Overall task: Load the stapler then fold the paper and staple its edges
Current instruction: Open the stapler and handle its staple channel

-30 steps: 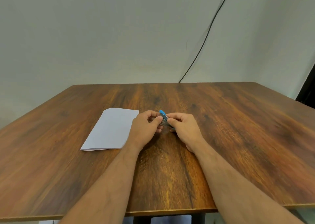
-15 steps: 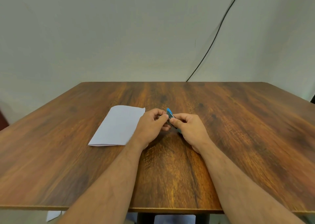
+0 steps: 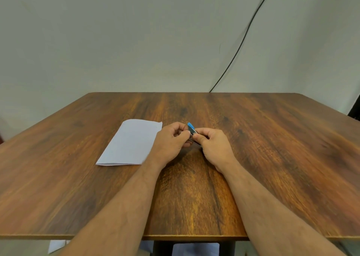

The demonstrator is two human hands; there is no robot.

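We judged ourselves at the loading step, both our left hand [image 3: 171,140] and right hand [image 3: 212,144] pinching the small blue stapler [image 3: 191,129] together above the table [image 3: 272,158], while the paper [image 3: 132,142] lay just beside them, apparently folded, unstapled.

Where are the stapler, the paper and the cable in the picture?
stapler [image 3: 191,127]: head view, on its blue end above the fingers.
paper [image 3: 131,143]: head view, on the middle of its top face.
cable [image 3: 240,45]: head view, on its middle stretch against the wall.
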